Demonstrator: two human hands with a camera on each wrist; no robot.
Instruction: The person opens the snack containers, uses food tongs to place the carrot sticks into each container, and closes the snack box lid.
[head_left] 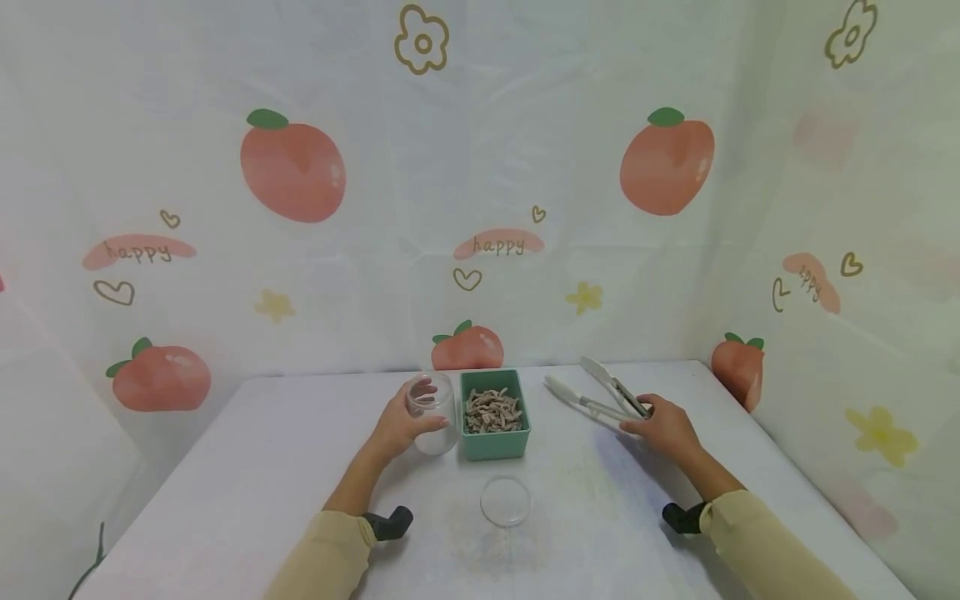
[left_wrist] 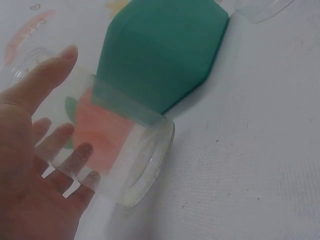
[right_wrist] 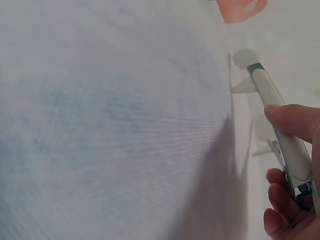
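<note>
My left hand [head_left: 396, 428] grips an upright clear jar [head_left: 437, 435], with the thumb in front and the fingers round its far side. Through the jar's wall the fingers show in the left wrist view. Close to the jar's right stands a green rectangular box [head_left: 495, 448] holding brownish dried strips [head_left: 492, 410]. Farther right, my right hand [head_left: 666, 430] holds a pair of tongs [head_left: 562, 389] by the handle end. The tongs' pale tips stand apart and point to the back left. In the right wrist view the thumb lies along the tongs' handle [right_wrist: 269, 90].
A round transparent lid-like disc [head_left: 506, 502] lies on the white table [head_left: 300, 475] in front of the green box. A patterned curtain [head_left: 480, 167] closes off the back and the right side. A dark cable [head_left: 93, 562] hangs at the lower left.
</note>
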